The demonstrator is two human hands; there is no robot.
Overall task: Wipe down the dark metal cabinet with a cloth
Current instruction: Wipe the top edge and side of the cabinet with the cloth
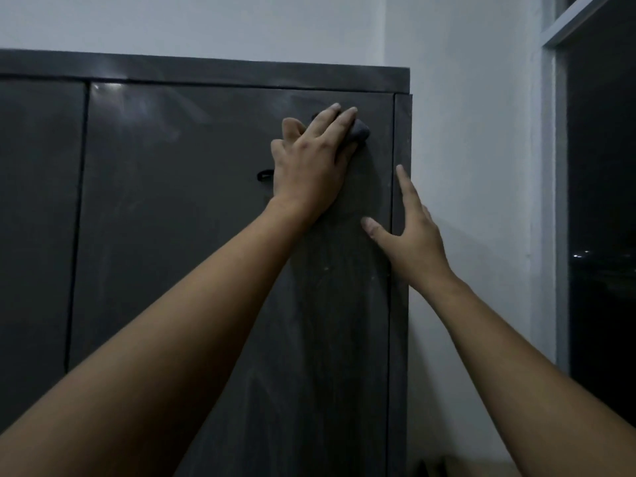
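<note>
One cloth (360, 131) between left hand (309, 163) and cabinet (172, 208)

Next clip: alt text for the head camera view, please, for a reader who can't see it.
A person's left hand presses a dark grey cloth flat against the upper right of a dark metal cabinet door. The right hand, fingers spread, rests on the cabinet's right edge, near a white wall and dark window.

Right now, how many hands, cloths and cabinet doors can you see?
Hands: 2, left hand and right hand
Cloths: 1, cloth under the left hand
Cabinet doors: 2, left door and right door
Total: 5
</note>
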